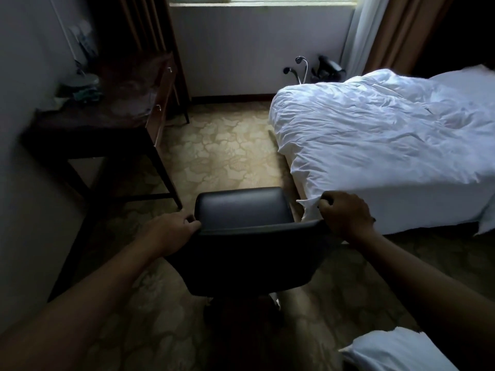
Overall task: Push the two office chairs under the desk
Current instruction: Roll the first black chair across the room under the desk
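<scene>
L hand (171,228) grips chair back (251,258) L edge | R hand (345,212) grips R edge | arms extended

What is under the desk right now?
Under the desk only dark legs, a crossbar and patterned carpet show; no chair there. The deepest part by the wall is too dark to see.

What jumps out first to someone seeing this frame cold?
Probably the black office chair at centre foreground, its backrest gripped at both top corners by the left hand and the right hand. Next, the bright white rumpled bed filling the right side, close beside the chair. The dark wooden desk stands against the left wall, ahead and left of the chair, in shadow.
</scene>
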### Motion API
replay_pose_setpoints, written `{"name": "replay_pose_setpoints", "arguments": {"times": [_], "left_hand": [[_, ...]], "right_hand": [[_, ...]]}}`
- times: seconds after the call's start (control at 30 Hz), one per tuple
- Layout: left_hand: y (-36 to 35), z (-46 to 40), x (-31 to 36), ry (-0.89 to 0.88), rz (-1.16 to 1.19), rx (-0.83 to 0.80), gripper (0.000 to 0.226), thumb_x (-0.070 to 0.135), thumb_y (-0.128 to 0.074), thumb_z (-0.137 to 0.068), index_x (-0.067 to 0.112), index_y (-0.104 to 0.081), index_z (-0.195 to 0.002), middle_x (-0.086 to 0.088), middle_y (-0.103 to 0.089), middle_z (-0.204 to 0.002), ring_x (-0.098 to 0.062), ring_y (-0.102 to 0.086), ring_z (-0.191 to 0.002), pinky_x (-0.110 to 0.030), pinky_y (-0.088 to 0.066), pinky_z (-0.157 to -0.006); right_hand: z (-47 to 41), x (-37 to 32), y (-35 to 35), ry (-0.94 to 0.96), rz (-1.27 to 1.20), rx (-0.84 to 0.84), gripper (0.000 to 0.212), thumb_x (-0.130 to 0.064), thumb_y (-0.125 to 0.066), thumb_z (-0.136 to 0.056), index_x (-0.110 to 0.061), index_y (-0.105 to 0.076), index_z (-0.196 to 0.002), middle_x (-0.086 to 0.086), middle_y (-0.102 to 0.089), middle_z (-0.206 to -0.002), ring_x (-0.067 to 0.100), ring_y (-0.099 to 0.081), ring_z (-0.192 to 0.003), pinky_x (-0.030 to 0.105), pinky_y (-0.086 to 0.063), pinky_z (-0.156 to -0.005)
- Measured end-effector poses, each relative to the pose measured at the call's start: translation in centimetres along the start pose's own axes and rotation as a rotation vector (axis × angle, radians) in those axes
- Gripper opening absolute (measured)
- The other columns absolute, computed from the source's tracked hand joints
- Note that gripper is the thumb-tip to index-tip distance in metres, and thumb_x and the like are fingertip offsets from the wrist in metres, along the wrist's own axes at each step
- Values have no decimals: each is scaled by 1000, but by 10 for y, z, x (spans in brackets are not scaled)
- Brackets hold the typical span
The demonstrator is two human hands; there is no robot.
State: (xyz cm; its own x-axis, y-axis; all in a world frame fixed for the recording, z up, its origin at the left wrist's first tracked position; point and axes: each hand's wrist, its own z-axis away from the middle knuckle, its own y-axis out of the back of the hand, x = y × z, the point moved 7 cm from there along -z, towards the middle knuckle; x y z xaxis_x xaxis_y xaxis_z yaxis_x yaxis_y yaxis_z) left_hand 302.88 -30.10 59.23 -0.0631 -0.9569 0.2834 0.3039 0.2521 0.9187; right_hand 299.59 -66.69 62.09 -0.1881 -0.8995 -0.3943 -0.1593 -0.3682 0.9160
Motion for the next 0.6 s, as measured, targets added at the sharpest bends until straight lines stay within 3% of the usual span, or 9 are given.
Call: {"name": "replay_pose_setpoints", "arguments": {"times": [0.13, 0.3, 0.43, 0.6], "left_hand": [[3, -25, 26, 70, 57, 38, 18, 45, -51, -90, 32, -60, -98, 5, -60, -91, -19, -53, -83, -33, -37, -73], [18, -56, 54, 127, 136, 192, 21, 38, -54, -85, 21, -66, -82, 0, -69, -85, -22, -60, -78, -32, -40, -64], [32, -83, 62, 155, 165, 186, 41, 52, -40, -72, 24, -70, -78, -2, -71, -87, -29, -64, -85, -36, -48, -72], [47, -137, 67, 233, 167, 100, 36, 51, -40, -69, 28, -68, -75, 0, -69, -91, -29, -62, -90, -39, -50, -82]], "right_hand": [[-57, 18, 5, 33, -23, -5, 37, -42, -33, -70, -22, -64, -69, 11, -72, -85, 37, -62, -79, 39, -48, -68], [-119, 28, 10, 101, -39, 17, 32, -36, -35, -72, -18, -62, -70, 11, -71, -84, 37, -60, -80, 35, -36, -64], [-153, 27, 5, 148, -51, 22, 34, -36, -37, -73, -17, -65, -70, 11, -69, -79, 35, -60, -78, 36, -39, -65], [-207, 22, 5, 170, -63, 40, 21, -28, -47, -81, -20, -57, -64, 7, -58, -66, 31, -51, -67, 35, -35, -63]]}}
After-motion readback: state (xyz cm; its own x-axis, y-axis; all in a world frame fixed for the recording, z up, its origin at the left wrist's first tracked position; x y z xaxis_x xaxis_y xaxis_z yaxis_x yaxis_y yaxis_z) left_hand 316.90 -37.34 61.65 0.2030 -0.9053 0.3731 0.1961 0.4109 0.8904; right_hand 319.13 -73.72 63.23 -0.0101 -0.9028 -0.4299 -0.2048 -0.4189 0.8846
